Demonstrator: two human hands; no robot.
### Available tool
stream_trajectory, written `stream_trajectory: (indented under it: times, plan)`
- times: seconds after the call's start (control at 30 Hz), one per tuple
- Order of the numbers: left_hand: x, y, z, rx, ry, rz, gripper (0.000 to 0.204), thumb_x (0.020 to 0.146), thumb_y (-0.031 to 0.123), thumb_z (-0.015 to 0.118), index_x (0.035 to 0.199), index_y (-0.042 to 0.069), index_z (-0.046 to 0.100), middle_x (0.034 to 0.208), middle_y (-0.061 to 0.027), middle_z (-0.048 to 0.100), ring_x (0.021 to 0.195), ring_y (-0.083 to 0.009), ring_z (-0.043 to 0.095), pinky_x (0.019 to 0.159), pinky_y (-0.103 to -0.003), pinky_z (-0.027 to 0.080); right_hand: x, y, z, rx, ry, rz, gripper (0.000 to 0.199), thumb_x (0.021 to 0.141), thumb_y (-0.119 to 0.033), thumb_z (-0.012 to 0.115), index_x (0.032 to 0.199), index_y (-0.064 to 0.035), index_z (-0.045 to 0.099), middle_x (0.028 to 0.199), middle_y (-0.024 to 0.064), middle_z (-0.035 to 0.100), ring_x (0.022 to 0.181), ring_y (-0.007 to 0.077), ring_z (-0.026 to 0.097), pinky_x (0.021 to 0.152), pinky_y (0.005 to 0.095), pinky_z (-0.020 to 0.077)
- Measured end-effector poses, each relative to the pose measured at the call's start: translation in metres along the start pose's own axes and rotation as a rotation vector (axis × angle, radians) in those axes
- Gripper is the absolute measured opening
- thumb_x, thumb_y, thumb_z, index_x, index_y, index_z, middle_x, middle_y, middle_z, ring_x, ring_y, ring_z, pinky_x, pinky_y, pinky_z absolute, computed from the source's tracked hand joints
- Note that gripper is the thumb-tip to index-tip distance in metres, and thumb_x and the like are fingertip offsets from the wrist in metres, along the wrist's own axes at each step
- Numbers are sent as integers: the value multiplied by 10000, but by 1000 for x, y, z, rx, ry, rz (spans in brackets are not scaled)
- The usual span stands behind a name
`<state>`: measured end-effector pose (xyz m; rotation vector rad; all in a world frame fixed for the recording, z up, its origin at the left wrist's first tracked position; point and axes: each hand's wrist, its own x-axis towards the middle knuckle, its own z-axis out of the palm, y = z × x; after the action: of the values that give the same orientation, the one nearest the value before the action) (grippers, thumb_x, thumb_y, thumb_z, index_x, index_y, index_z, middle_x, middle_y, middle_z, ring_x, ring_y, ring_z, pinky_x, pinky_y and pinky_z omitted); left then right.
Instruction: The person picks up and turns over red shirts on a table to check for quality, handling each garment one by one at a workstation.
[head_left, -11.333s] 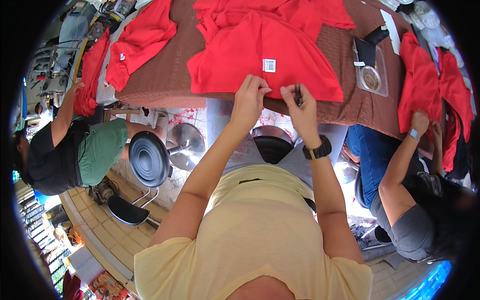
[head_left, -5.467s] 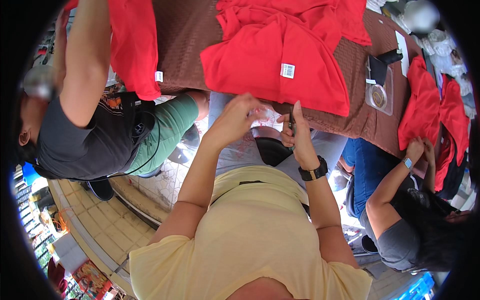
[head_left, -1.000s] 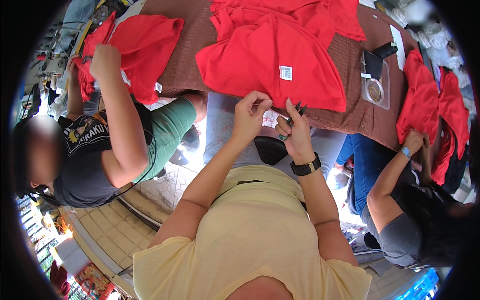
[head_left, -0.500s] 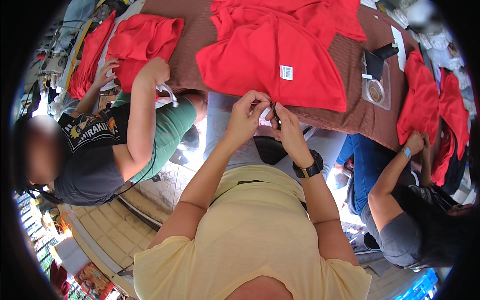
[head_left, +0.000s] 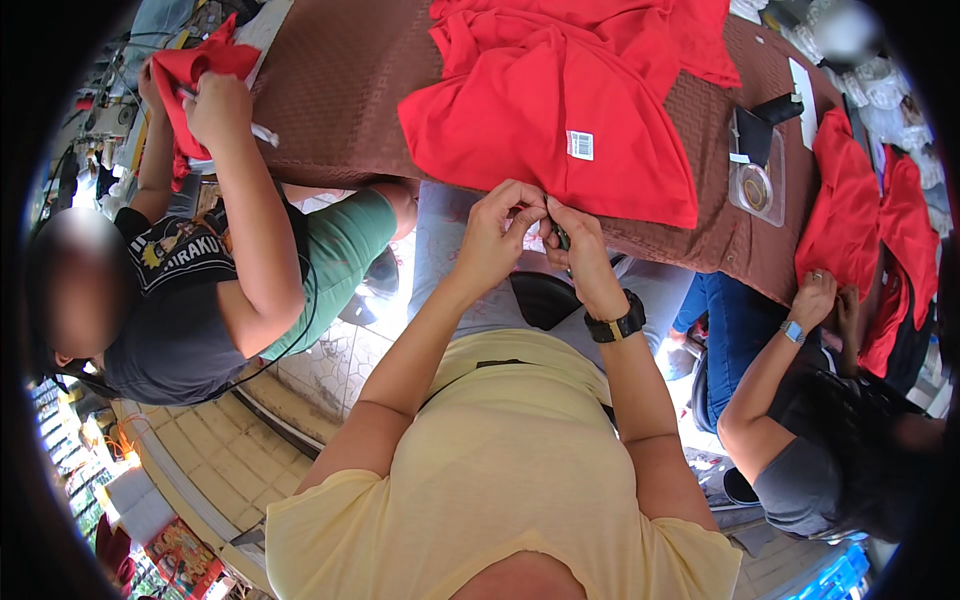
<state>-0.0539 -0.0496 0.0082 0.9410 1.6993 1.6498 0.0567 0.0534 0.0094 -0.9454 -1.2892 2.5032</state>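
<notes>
Fingers (head_left: 528,205) of left hand (head_left: 495,240) and right hand (head_left: 580,250) pinching together on red shirt (head_left: 540,120) hem (small dark tool half hidden), hanging off brown surface (head_left: 340,90) edge.

Pale yellow short-sleeved shirt (head_left: 500,470), black wristwatch (head_left: 615,325).

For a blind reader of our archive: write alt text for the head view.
Seen from above, a person in a pale yellow shirt pinches the near edge of a red cloth garment with the left hand and right hand close together, over a brown textured table. Co-workers on both sides handle other red garments.
</notes>
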Motion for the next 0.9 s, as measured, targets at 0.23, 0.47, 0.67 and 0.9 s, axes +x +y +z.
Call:
stream_trajectory:
  times: [0.23, 0.47, 0.67, 0.9]
  plan:
    - [2, -4, 1, 83, 66, 99, 52, 940, -18, 596, 891, -29, 583, 889, -61, 624, 739, -135, 598, 711, -287, 499, 10, 14, -15, 86, -138, -4, 424, 1025, -375, 521, 735, -69, 562, 591, -45, 415, 415, 38, 284, 407, 240, 188]
    - [-29, 3, -56, 308, -710, -618, 193, 972, 100, 601, 1100, -23, 676, 1019, -86, 695, 907, -125, 622, 827, -276, 502, -35, 3, -27, -400, 211, -122, 314, 915, -310, 657, 792, -36, 563, 693, -6, 465, 612, 87, 431, 539, 206, 332]
    - [-16, -11, 22, -638, 44, -586, 288, 1002, 246, 626, 1166, 10, 637, 993, -47, 695, 847, -135, 659, 798, -268, 521, -4, 6, -26, -886, 481, -846, 329, 744, 34, 723, 1043, -12, 594, 989, 103, 519, 903, 222, 598, 726, 331, 517]
    - [-3, -18, 27, -455, 191, -350, 137, 989, 152, 638, 1005, 15, 635, 983, -103, 699, 852, -174, 689, 807, -282, 556, 3, -8, -31, -959, 461, -957, 272, 753, 79, 676, 1003, -13, 625, 1066, 118, 610, 810, 266, 684, 652, 338, 551]
